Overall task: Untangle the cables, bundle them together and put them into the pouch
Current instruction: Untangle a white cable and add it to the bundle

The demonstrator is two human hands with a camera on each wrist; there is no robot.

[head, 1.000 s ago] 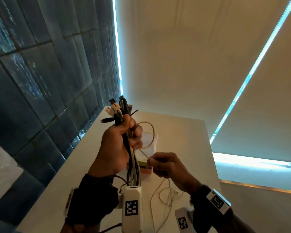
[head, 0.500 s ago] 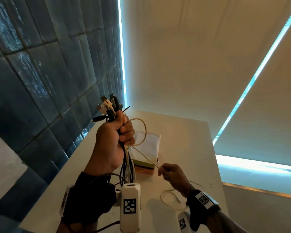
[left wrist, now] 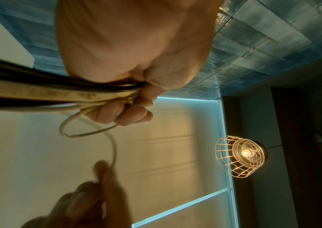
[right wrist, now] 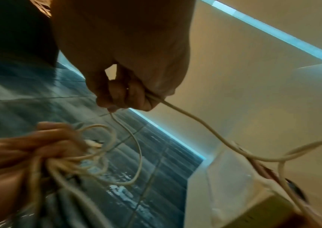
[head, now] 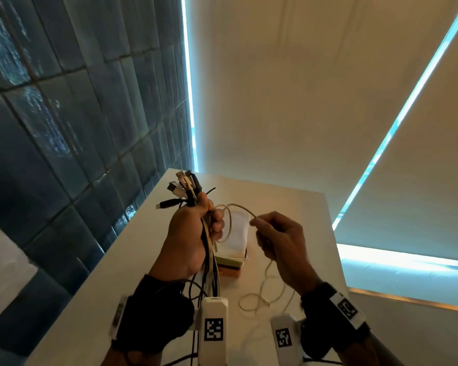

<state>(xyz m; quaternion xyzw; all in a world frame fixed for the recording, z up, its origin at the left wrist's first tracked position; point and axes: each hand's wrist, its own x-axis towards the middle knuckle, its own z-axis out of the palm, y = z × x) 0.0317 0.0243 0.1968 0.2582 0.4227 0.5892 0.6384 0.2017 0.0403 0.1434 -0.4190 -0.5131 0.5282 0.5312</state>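
My left hand (head: 193,233) is raised above the table and grips a bundle of black and white cables (head: 209,257), whose plugs (head: 181,184) stick out above the fist. In the left wrist view the cable bundle (left wrist: 58,91) runs under the curled fingers (left wrist: 129,114). A thin cream cable (head: 236,207) loops from that fist to my right hand (head: 278,236), which pinches it; its slack (head: 262,291) trails down to the table. The same cream cable (right wrist: 195,121) leaves the right fingers (right wrist: 125,95). The whitish pouch (head: 236,239) lies on the table behind both hands.
The white table (head: 288,207) stands against a dark blue tiled wall (head: 77,128) on the left. The pouch rests on a flat green and brown object (head: 229,264). A caged hanging lamp (left wrist: 240,155) shows in the left wrist view. Pale blinds fill the right side.
My right hand has risen from low near the table to the level of the left fist, drawing the cream cable up into a loop. The left hand keeps its grip on the bundle.
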